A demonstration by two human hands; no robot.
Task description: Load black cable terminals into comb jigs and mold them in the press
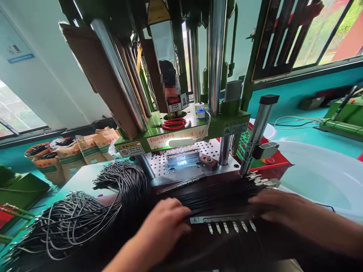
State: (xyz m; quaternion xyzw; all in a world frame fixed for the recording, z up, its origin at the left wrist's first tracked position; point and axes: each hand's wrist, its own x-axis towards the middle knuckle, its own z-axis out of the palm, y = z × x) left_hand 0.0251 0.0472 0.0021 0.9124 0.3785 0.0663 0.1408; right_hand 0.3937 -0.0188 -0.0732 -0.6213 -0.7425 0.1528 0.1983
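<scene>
My left hand is closed, fingers and thumb curled together by the left end of a metal strip marked "A". What it holds, if anything, is hidden. Several small metal connectors stick out of the strip's near edge, and thin black cables trail from some of them. My right hand hovers over the strip's right end, its fingers smeared by motion. Behind both hands lies a bundle of black cables, with silvery connector ends at its right. A second slotted strip rests farther back.
A green press with steel columns stands ahead. On its plate lie red-handled pliers and a blue tape roll. Below sits a metal mould. Heaped cables fill the left; a white tub stands right.
</scene>
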